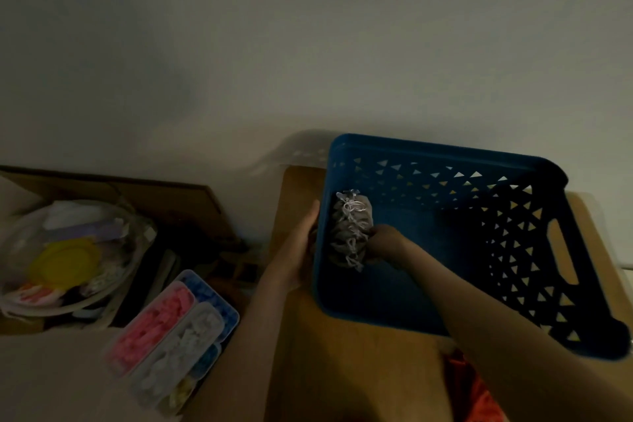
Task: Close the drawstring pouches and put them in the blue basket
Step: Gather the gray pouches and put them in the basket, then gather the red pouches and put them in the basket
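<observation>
Inside the blue basket [442, 151], against its left wall, lie the drawstring pouches [349, 226]: small greyish bags stacked in a row running from the far side toward the near side, their tops gathered and their pale cords tied in little bows. The right hand [385, 243] reaches down over the near rim into the basket, its fingers curled in on the middle of the stack, gripping the pouches there. The left hand [301, 243] is outside the basket, laid along the outer face of that same left wall with the fingers pointing away and fairly straight; the light is too dim to tell whether the thumb hooks over the rim. The basket has triangular cut-outs in its walls and a slot handle on the right side, and it stands on a wooden table [359, 370] pushed close to a plain pale wall [308, 44]. To the left of the table, lower down, sit clear plastic boxes [171, 336] filled with pink, white and blue pieces, and farther left a clear bag [65, 260] holding a yellow lid and other odds. Something orange [476, 394] shows at the bottom edge beneath the right forearm.
</observation>
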The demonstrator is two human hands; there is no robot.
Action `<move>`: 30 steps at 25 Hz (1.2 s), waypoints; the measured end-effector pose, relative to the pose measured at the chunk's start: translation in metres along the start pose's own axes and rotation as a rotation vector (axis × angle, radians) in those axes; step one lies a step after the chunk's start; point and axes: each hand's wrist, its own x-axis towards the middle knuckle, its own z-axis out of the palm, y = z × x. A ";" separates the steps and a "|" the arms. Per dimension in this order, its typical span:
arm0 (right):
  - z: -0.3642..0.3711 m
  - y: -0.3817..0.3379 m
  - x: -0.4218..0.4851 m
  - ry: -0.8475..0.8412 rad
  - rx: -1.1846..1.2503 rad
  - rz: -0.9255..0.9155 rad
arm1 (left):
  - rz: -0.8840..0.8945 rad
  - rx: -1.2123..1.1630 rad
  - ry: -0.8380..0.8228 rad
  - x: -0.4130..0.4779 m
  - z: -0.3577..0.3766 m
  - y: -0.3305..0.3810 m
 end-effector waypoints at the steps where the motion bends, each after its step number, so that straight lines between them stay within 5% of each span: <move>1: 0.002 0.001 0.003 -0.002 -0.028 0.005 | -0.006 -0.008 0.001 0.001 -0.001 -0.001; 8: -0.011 -0.008 -0.017 0.045 -0.294 0.020 | -0.003 0.077 0.052 0.011 -0.007 -0.005; 14: -0.018 -0.008 -0.079 0.220 -0.281 -0.075 | -0.124 0.197 0.485 -0.027 -0.008 -0.024; 18: -0.004 0.007 -0.136 0.469 -0.188 -0.310 | -0.170 0.358 0.451 -0.070 -0.006 -0.052; 23: 0.042 0.039 -0.193 0.897 -0.537 -0.827 | -0.161 0.473 0.306 -0.117 0.006 -0.086; 26: 0.071 0.072 -0.206 0.635 -0.696 -0.846 | -0.199 0.669 0.205 -0.133 0.008 -0.110; 30: 0.098 0.127 -0.206 0.099 -0.694 -0.282 | -0.280 0.875 0.086 -0.144 0.007 -0.139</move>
